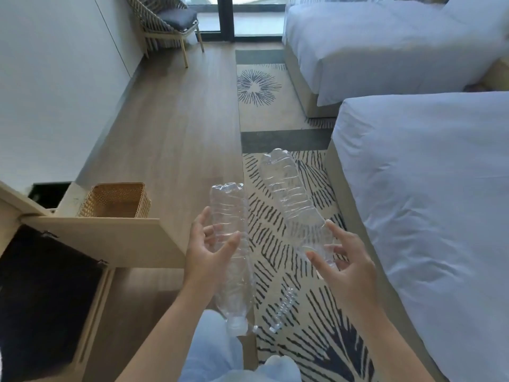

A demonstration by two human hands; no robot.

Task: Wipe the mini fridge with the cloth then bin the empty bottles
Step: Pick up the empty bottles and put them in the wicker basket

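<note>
My left hand (208,253) grips a clear empty plastic bottle (230,216) around its middle, base up and cap end pointing down towards my knees. My right hand (347,263) holds a second crumpled empty bottle (289,188) near its neck between thumb and fingers, its base tilted up and away. A third crushed clear bottle (283,310) shows below, over the patterned rug. A woven wicker bin (115,201) stands on the floor to the left of my hands. The mini fridge's dark interior (41,285) is at lower left behind an open wooden door (110,238). No cloth is in view.
Two white beds (427,188) fill the right side, with the patterned rug (303,340) alongside them. Wooden flooring (179,119) runs ahead to a woven chair (168,23) by the glass door. A white wall runs along the left.
</note>
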